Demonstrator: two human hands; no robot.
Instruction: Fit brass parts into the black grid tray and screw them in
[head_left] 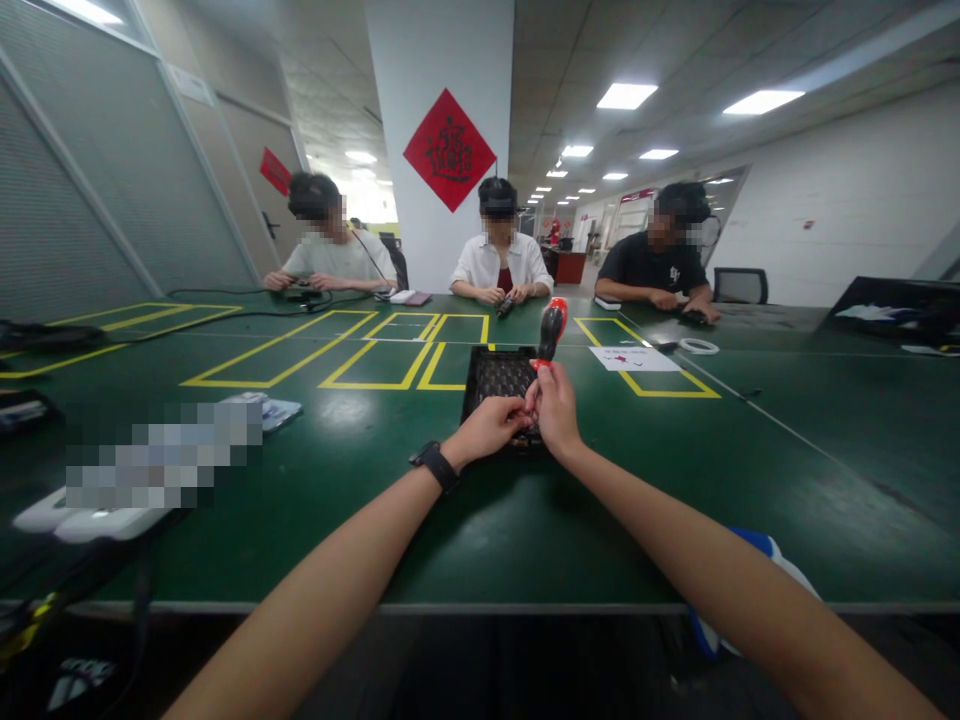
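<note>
A screwdriver (553, 330) with a red and black handle points upward out of my right hand (553, 405), whose fingers are closed around its lower part. My left hand (491, 425), with a dark watch on the wrist, meets the right one with its fingers pinched together. Whatever sits between those left fingertips is too small to make out, and the screwdriver's tip is hidden by the hands. Both hands are over a black tray (480, 375) with a patterned floor, which lies on the green table (360, 540). Its near right part is covered by my hands.
Yellow tape outlines (367, 385) mark the table. A white paper (634, 358) and a roll of white tape (697, 346) lie to the right. At left are white power strips (112, 520), partly blurred out. Three people (501, 250) sit across the table. Cables (135, 340) run along the left.
</note>
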